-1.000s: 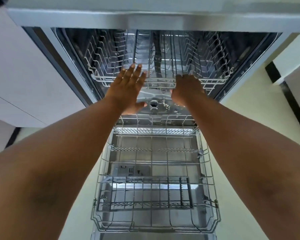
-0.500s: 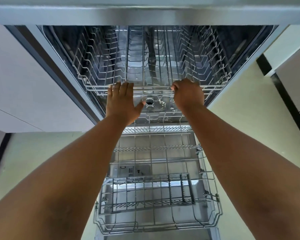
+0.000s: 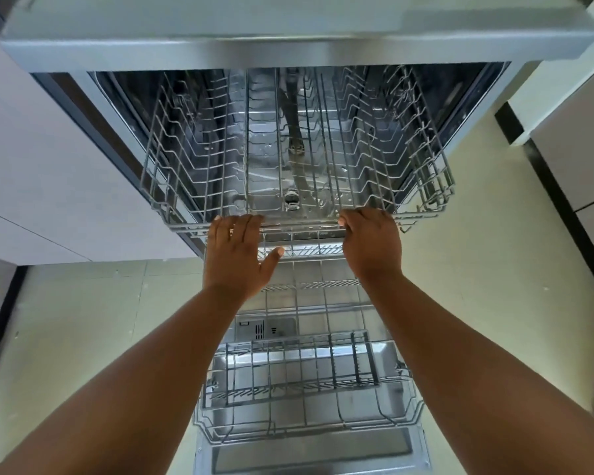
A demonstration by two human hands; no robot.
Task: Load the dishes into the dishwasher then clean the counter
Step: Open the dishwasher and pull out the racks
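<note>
Cabinet fronts (image 3: 48, 159), pale, stand at far left beside the dishwasher (image 3: 288, 53), whose tub is open under the counter edge. Upper rack (image 3: 199, 159), grey wire, sits partly drawn out of the tub; we see no dishes in it. Our left hand (image 3: 235, 255) grips the rack's front rail, fingers curled over the wire, thumb spread free to the right. Our right hand (image 3: 371, 241) holds the same rail further right, fingers hooked over it and hidden from us past the knuckles. Lower rack (image 3: 388, 423), also bare of dishes, lies pulled fully out over the lowered door (image 3: 309, 454), below both forearms. Floor tiles (image 3: 494, 303), cream, and a dark-edged cabinet (image 3: 576, 186) close the right side.
</note>
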